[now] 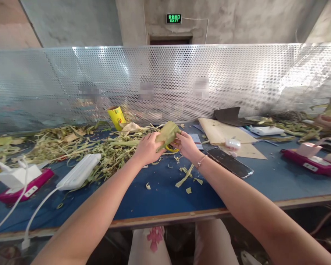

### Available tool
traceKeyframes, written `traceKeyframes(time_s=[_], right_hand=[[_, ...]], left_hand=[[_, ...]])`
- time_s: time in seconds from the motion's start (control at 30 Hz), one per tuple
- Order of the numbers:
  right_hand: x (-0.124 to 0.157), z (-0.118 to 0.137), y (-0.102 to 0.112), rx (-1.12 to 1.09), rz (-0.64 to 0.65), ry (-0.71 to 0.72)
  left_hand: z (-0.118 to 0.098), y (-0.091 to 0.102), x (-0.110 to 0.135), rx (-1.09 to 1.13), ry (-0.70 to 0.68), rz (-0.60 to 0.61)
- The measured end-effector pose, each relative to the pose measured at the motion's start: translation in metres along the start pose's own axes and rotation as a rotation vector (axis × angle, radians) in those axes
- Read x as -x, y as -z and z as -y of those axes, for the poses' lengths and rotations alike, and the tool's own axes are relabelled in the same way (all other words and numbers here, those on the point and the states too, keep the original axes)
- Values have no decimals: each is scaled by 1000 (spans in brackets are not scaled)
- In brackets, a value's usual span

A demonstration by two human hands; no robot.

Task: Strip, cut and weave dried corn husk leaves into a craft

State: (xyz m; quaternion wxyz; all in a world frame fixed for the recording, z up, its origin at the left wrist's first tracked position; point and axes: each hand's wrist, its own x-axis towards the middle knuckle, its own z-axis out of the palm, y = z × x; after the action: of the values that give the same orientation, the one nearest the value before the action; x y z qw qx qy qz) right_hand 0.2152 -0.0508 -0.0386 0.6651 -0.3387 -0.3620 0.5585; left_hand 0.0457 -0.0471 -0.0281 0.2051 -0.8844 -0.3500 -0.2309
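Observation:
Between my two hands, just above the blue table (160,198), is a broad, dull-green piece of dried leaf (168,133), curved over into a rounded shape. My left hand (149,149) grips its left side, fingers closed round it. At the right edge, the fingers of my right hand (188,145) pinch the same leaf. Directly below the leaf shows part of a yellow ring-shaped thing (172,148), mostly hidden, whose kind I cannot make out. A heap of dried leaf strips (113,156) lies beside my left hand, and small scraps (185,177) are scattered under my right wrist.
A yellow tube (116,117) leans before the perforated metal screen (165,81). Right of my hands lie a phone (230,162), brown paper (223,132) and a white case (233,144). Left are a white power bank (79,171) and a magenta power strip (26,187). Another person's hand (329,121) shows far right.

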Motion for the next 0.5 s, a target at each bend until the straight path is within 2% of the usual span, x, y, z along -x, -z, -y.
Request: traceKeyframes(time_s=[0.13,0.37,0.5], right_hand=[[-1,4,-1,-3,-19,-8],[-4,-4,-2,75,29,21],[-6,-6,0,32,47,36]], left_hand=[[-4,-6,-1,151,64,-145],[-7,-8,-5,429,298,-118],[-3,-8,-6,552,436,-187]])
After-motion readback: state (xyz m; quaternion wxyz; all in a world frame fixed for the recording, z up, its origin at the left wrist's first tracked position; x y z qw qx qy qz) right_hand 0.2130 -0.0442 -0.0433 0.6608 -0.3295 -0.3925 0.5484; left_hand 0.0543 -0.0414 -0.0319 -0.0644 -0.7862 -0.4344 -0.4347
